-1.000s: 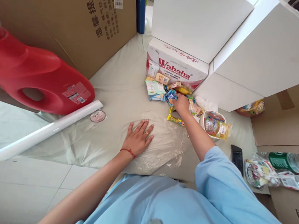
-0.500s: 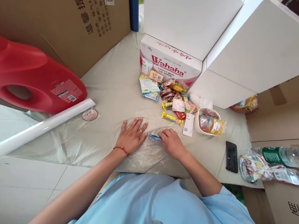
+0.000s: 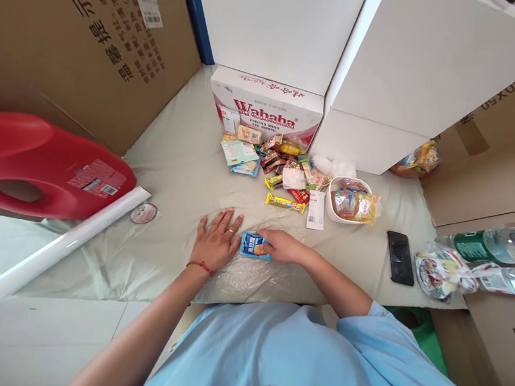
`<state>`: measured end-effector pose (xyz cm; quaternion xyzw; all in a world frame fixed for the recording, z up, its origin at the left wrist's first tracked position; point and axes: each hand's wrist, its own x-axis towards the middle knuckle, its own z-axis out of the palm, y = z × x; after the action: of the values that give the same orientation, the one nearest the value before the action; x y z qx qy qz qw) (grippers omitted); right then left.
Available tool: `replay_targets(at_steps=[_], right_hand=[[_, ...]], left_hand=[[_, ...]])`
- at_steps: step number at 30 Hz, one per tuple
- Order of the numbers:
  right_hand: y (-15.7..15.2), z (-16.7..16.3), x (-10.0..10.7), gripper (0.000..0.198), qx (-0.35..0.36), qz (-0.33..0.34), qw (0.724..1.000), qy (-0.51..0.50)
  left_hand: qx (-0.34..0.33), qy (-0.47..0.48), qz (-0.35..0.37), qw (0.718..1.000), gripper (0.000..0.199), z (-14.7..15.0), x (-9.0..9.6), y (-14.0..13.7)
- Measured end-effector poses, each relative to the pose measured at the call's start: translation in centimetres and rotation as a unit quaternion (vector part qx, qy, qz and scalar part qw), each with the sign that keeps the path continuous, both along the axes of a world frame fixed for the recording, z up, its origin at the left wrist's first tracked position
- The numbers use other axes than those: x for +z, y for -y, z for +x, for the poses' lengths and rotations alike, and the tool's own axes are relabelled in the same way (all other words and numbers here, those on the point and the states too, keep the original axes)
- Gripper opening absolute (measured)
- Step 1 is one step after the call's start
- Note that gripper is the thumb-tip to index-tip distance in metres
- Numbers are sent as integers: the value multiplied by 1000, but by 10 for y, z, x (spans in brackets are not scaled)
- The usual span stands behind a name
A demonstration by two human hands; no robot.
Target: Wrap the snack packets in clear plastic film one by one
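Note:
My right hand (image 3: 282,246) grips a small blue snack packet (image 3: 252,245) by its right end, the printed face turned up. Crinkled clear plastic (image 3: 248,281) lies under the packet, at the front of the covered table. Flat on the surface, fingers spread, my left hand (image 3: 216,241) rests just left of the packet and holds nothing. Beyond the hands lies a pile of wrapped snacks, with a yellow snack bar (image 3: 285,203) and a white packet (image 3: 316,210) closest. A white bowl (image 3: 328,206) holds several more wrapped snacks.
A red jug (image 3: 53,162), a white roll (image 3: 61,246) and a round disc (image 3: 144,213) lie on the left. Behind the snacks stands a Wahaba-type water carton, printed "Wahaha" (image 3: 310,103). On the right are a phone (image 3: 400,258) and plastic bottles (image 3: 504,248).
The blue packet, seen edge-on earlier, now shows its printed face upward in my right hand. My left hand stays flat beside it. The camera view has shifted slightly.

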<state>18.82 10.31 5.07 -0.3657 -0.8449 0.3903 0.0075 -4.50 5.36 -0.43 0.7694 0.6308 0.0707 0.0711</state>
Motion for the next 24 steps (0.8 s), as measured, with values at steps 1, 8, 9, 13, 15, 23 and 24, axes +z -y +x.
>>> replay_targets(at_steps=[1, 8, 9, 13, 15, 23, 24], right_hand=[[2, -3, -3, 33, -11, 11, 1000, 9], [3, -2, 10, 31, -80, 143, 983, 79], [-4, 0, 14, 32, -94, 161, 980, 75], [-52, 11, 24, 41, -162, 253, 950, 82], [-80, 17, 24, 48, -165, 288, 936, 117], [-161, 43, 23, 37, -189, 271, 924, 194], [-169, 47, 27, 37, -215, 273, 922, 173]], left_hand=[[0, -2, -2, 1000, 57, 0, 1, 0], [5, 9, -5, 1000, 57, 1, 3, -1], [4, 12, -5, 1000, 57, 1, 2, -1], [0, 22, -1, 1000, 56, 1, 2, -1], [1, 26, -2, 1000, 56, 1, 2, -1], [2, 45, -1, 999, 56, 1, 3, 1], [0, 46, 0, 999, 56, 0, 2, 1]])
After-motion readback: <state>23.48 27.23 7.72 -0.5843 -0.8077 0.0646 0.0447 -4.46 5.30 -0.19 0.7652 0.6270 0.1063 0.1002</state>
